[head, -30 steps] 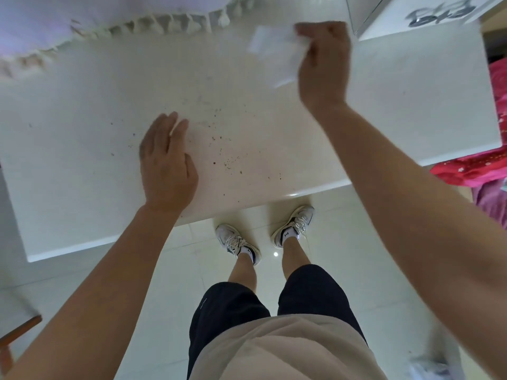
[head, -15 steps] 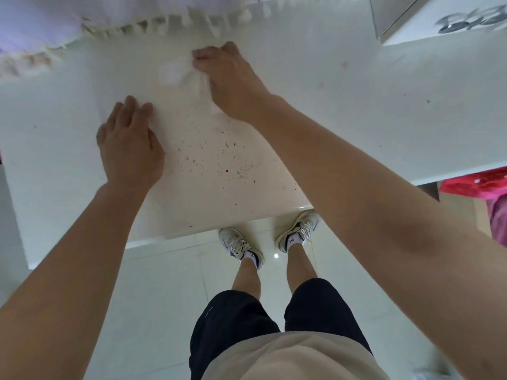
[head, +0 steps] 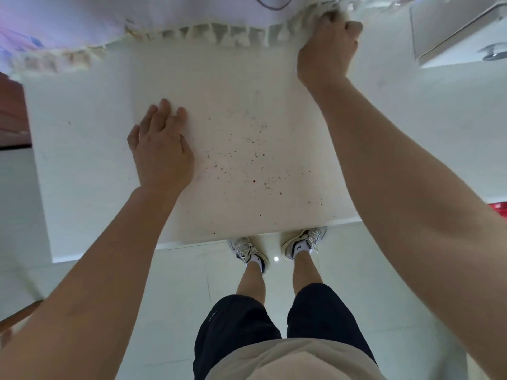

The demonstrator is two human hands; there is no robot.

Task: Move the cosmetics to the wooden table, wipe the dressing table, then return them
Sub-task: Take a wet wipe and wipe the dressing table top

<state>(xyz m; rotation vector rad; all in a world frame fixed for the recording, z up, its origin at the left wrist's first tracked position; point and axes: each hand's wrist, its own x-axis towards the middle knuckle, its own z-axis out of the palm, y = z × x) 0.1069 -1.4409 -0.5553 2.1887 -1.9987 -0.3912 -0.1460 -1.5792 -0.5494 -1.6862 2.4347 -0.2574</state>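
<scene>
The white dressing table [head: 82,165] carries no cosmetics. Small reddish-brown specks [head: 247,163] dot its middle and front. My left hand [head: 162,152] lies flat on the top, left of the specks, palm down and holding nothing. My right hand [head: 327,45] is clenched at the far edge, pressed against the fringe of a cloth. The white tissue it was wiping with is hidden under its fingers.
A pale purple cloth with a cream fringe [head: 219,34] hangs along the table's back edge. A white drawer unit with a metal handle [head: 452,31] stands at the back right. Brown wooden furniture [head: 11,113] is at the left and something red [head: 502,209] at the right.
My right hand swept the tissue left across the table's back, then right again to the fringe. My left hand stayed flat on the top.
</scene>
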